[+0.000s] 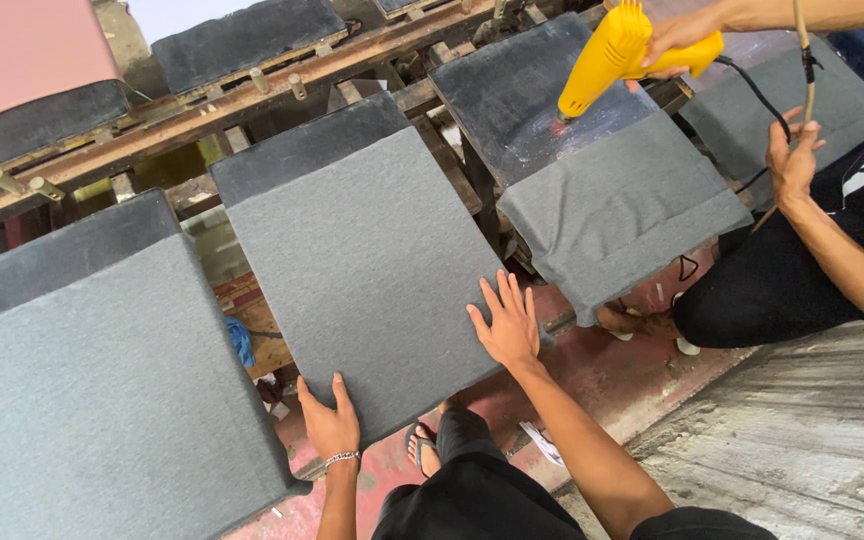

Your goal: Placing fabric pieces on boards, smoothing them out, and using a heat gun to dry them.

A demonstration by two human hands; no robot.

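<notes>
Narrow gaps are running open on both sides of the middle grey pallet (362,260), while a co-worker's yellow heat gun (607,55) and trailing black cord (757,110) are crowding the right pallet (622,205).

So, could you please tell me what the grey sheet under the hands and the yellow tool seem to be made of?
The grey sheet looks like matte knit fabric: fine heathered texture, no shine, edges draped over its board. Both hands, left and right, lie flat on it. The yellow tool, held by another person's hand, looks like smooth moulded plastic with a slight gloss.
</notes>
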